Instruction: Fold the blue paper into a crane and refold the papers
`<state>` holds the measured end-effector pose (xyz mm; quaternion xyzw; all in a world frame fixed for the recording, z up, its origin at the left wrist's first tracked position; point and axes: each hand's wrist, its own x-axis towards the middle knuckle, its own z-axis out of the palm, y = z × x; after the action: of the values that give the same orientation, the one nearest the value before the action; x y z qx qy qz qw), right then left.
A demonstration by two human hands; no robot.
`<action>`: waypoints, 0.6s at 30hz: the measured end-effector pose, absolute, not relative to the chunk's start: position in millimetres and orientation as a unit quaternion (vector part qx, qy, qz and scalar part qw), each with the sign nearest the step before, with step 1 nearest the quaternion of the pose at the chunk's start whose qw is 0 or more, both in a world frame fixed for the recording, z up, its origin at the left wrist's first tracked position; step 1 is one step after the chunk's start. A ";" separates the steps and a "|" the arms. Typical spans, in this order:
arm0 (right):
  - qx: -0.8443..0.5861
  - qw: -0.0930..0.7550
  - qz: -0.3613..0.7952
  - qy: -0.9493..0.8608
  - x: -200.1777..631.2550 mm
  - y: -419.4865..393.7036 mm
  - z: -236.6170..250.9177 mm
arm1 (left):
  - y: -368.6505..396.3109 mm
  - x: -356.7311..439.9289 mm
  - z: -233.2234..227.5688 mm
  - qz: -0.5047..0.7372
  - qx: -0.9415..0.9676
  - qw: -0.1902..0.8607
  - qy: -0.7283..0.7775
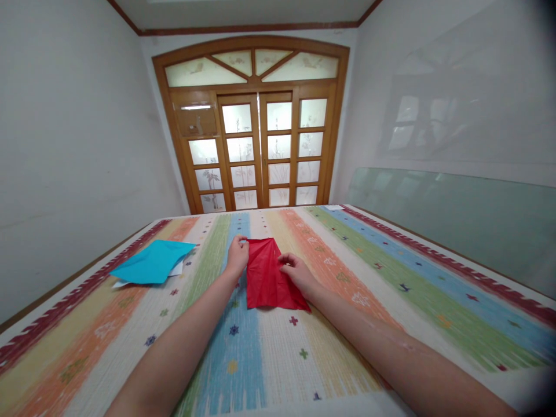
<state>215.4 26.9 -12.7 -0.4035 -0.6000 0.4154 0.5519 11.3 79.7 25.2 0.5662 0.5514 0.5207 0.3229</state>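
A sheet of red paper, creased with lines that fan out from its upper part, lies in the middle of the striped cloth. At its upper left corner, my left hand pinches the edge between thumb and fingers. My right hand is at the sheet's right side, thumb and fingertips close together on the slanting right edge. Part of the lower right of the paper reaches under or beside the right hand. Whether the right fingertips hold a fold there is too small to make out fully.
To the left lies a stack of sheets with blue paper on top and white paper showing beneath. The striped, patterned cloth covers the surface. A greenish glass panel stands along the right wall; wooden doors are beyond.
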 end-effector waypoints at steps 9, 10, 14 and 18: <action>-0.428 0.381 0.126 -0.810 217.5 9.8 -4.1 | 90.0 9.3 -8.2 0.457 0.653 0.184 0.575; -0.426 0.345 0.114 -0.828 217.2 6.8 -0.8 | 91.4 8.0 -10.6 0.443 0.661 0.167 0.583; -0.401 0.239 0.087 -0.880 217.1 -2.4 13.0 | 94.9 1.8 -14.9 0.410 0.672 0.149 0.599; -0.387 0.199 0.097 -0.895 220.2 -4.0 20.6 | 95.5 -1.4 -15.7 0.395 0.676 0.134 0.608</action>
<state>220.2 -4.0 20.6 -0.3871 -0.8950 0.0971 0.1993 -1.4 95.5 -15.7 0.6759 0.6076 0.3949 0.1342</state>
